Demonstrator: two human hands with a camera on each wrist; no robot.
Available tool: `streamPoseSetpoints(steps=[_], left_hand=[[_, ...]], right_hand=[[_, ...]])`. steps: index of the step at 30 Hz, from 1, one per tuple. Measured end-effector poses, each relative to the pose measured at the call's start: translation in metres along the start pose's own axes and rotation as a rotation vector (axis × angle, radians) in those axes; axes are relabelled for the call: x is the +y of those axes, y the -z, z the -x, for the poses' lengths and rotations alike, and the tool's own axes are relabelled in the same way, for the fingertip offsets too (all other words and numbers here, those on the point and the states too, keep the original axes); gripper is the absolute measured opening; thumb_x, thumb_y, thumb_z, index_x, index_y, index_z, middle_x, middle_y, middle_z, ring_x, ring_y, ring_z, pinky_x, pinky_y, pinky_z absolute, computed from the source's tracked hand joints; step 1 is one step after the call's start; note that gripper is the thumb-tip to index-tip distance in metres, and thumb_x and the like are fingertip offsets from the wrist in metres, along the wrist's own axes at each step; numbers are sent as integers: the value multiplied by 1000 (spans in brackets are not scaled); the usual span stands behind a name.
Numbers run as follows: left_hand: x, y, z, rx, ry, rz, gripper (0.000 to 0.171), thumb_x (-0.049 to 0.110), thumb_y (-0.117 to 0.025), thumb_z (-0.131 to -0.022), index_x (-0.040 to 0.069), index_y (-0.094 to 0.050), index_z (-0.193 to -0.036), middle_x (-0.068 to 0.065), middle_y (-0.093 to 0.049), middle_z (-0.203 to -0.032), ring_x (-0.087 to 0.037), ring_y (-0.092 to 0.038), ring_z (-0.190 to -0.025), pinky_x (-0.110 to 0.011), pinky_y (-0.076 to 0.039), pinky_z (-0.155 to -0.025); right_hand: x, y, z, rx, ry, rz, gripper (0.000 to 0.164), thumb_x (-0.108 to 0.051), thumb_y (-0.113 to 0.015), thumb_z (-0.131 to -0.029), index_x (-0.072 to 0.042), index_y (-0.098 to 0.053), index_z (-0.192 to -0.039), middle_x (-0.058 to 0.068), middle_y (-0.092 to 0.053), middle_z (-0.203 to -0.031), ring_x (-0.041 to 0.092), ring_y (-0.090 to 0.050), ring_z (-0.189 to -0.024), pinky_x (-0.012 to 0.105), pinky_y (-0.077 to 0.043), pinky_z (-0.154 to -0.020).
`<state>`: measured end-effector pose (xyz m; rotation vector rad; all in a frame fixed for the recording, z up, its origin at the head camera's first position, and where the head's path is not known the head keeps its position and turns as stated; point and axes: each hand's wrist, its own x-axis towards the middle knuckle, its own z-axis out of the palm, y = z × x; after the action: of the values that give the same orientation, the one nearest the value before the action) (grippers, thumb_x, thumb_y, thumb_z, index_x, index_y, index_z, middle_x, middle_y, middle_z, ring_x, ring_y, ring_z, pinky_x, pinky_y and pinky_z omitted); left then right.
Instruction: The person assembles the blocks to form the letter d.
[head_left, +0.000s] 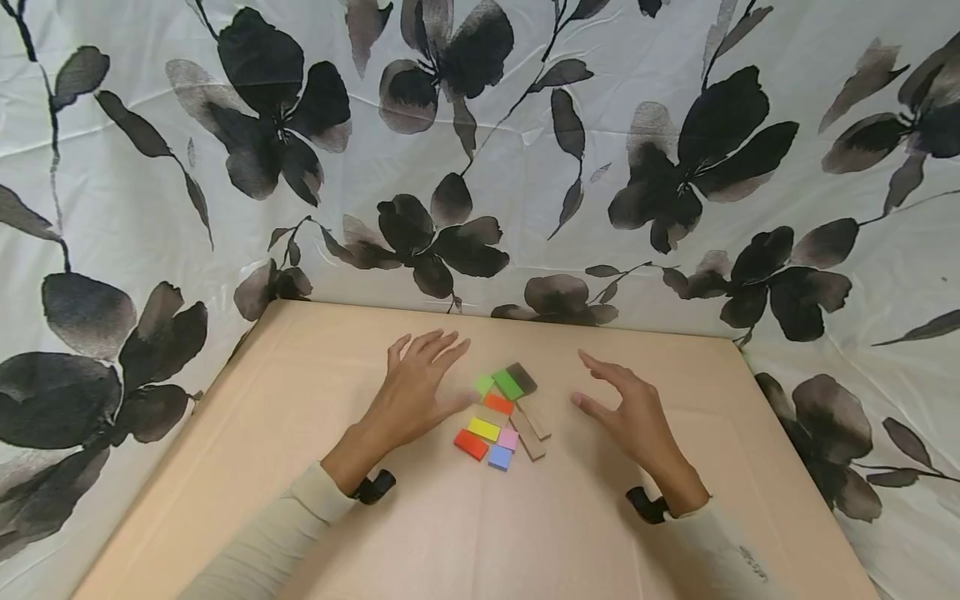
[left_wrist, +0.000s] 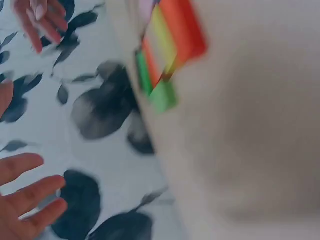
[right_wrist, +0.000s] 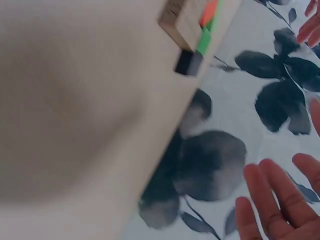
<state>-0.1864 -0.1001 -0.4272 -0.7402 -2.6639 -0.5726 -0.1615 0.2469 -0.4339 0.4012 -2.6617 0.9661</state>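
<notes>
A close cluster of small coloured wooden blocks lies between the two hands. It includes a red block (head_left: pixel 471 445), a yellow block (head_left: pixel 483 429), a blue block (head_left: pixel 500 457), a pink block (head_left: pixel 507 438), an orange block (head_left: pixel 498 404), a green block (head_left: pixel 507 384), a light green block (head_left: pixel 484 384), a dark block (head_left: pixel 522 378) and plain wood blocks (head_left: pixel 528 437). To their left hovers my left hand (head_left: pixel 416 392), fingers spread, thumb close to the cluster. My right hand (head_left: pixel 630 412) is held apart on the right, fingers relaxed. Neither hand holds anything.
The blocks lie on a pale wooden table (head_left: pixel 420 533), whose far edge meets a white cloth (head_left: pixel 547 242) printed with dark flowers. Each wrist wears a black strapped device, one on the left (head_left: pixel 374 487) and one on the right (head_left: pixel 647 505).
</notes>
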Motion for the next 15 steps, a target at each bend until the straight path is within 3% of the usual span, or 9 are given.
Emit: streamPoseSetpoints(steps=[4,11,15], left_hand=[[13,-26,12,64,30,121,66,50,-83,-87,16,-69,-141,-6,-71,-141,-30,-57,-137,-61,-33,-112],[38,-68,25,24,110,277,55,50,-92,-79,18,-78,-122,-1,-78,-113,-24,-58,-120,-51,-33,-96],[49,-83,26,24,139,343,50,46,-97,-72,16,-82,-110,0,-80,-107,-23,-58,-112,-47,-31,-90]], right_hand=[[5,-13,3,-73,-57,-101,69,-17,-89,-87,-25,-63,-150,8,-72,-140,31,-73,-120,60,-55,-102],[13,-34,2,-213,-119,-229,62,-17,-91,-84,-21,-69,-143,4,-73,-139,27,-74,-116,50,-60,-95],[15,-44,-2,-274,-122,-254,56,-15,-91,-83,-16,-73,-137,6,-75,-134,27,-74,-113,42,-61,-93]])
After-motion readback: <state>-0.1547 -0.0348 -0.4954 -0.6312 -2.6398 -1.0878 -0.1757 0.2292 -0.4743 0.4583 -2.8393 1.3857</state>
